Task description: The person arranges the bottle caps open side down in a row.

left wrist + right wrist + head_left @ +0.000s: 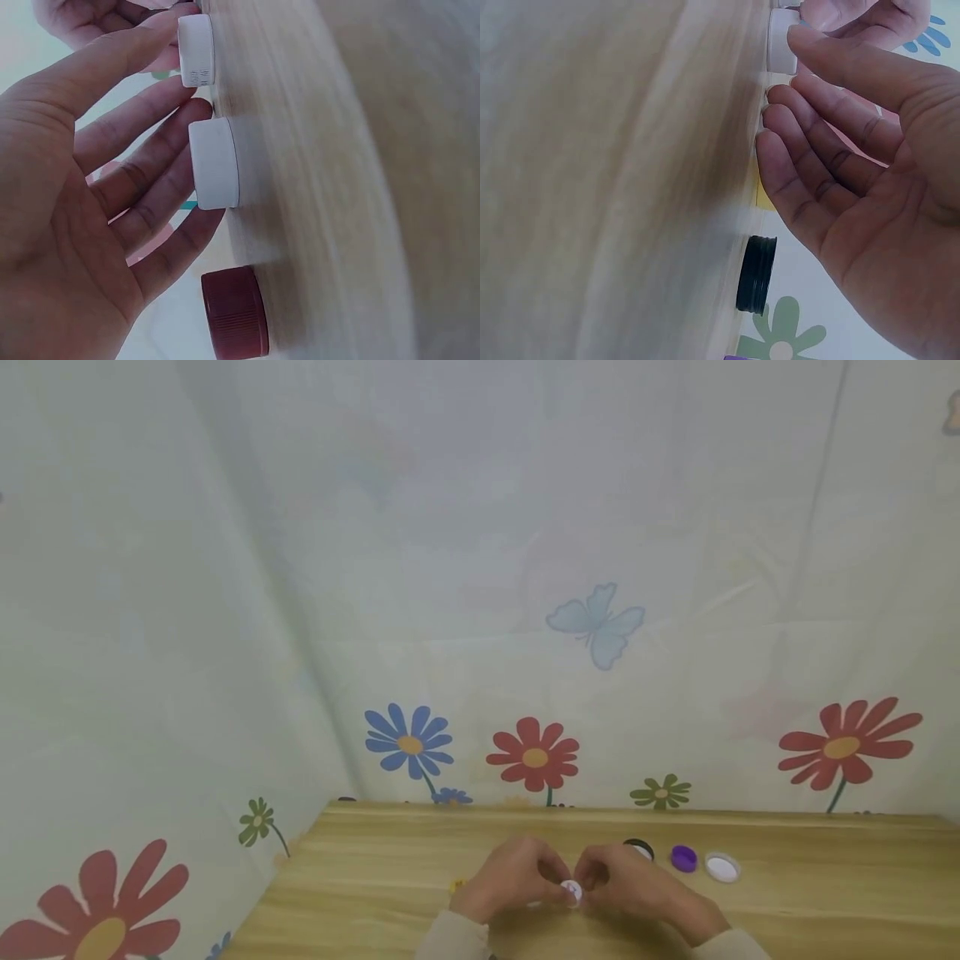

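Observation:
A small white cap [572, 891] with a printed mark stands on the wooden table between both hands. My left hand [517, 878] has its thumb and index finger at the cap's edge, with the other fingers spread loosely behind, as the left wrist view shows. From the opposite side, my right hand [626, 881] pinches at the same white cap [782, 43] with thumb and index finger. Its other fingers are lightly bent near the tabletop. Beside the left fingers sits a second white cap [215, 163], and farther along a dark red ribbed cap [235, 313].
Right of the hands lie a black-rimmed lid [639, 847], a purple cap [683, 859] and a pale round lid [722, 867]. Something yellow [457, 886] shows partly behind the left hand. A flower-printed curtain [465, 610] hangs beyond the wooden table [840, 877].

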A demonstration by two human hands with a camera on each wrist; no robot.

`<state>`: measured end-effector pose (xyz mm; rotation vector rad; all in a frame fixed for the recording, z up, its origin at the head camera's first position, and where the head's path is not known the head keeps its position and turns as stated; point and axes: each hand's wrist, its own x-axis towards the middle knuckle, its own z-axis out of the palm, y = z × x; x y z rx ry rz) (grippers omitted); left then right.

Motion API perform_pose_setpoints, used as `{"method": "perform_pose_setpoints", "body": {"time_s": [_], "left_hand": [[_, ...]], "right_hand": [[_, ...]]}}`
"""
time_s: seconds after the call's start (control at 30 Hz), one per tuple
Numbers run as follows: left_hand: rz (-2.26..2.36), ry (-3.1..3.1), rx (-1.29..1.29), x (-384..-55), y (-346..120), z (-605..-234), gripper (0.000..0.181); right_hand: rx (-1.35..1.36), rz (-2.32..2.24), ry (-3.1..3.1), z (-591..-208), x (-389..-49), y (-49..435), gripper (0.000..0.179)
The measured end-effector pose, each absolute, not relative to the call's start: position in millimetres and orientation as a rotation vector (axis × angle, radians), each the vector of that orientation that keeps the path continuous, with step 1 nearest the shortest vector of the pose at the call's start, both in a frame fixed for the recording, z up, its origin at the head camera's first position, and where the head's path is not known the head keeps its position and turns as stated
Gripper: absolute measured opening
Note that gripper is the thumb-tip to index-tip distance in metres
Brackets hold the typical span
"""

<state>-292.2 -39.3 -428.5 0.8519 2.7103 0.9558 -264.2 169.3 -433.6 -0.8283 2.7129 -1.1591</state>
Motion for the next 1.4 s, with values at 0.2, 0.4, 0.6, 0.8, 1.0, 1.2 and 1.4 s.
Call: {"method": "perform_pose_setpoints", "body": {"time_s": [0.2,0.4,0.6,0.8,1.0,1.2,1.4], "left_hand": [[1.032,2.670,0.832,-295,-40,-428,0.015],[1.036,2.779,0.834,-307,-29,-432,0.028],[1.012,2.909,0.785,-312,-9,-434,0.032],[0.986,2.942,0.825,-309,2,-432,0.028],[1.008,2.922,0.824,-309,6,-432,0.022],[1.079,2.880,0.742,-310,8,-434,0.020],[1.128,2.863,0.734,-310,10,-436,0.020]], "right_hand": [[-0.906,-1.159,2.768,-432,-267,172,0.019],[-0.856,-1.240,2.815,-418,-272,185,0.022],[-0.760,-1.184,3.015,-408,-275,198,0.022],[-0.734,-1.084,3.046,-415,-281,201,0.025],[-0.901,-0.998,3.023,-425,-289,203,0.030],[-0.954,-0.930,3.026,-430,-293,206,0.034],[-0.937,-0.938,3.027,-429,-294,204,0.033]]}}
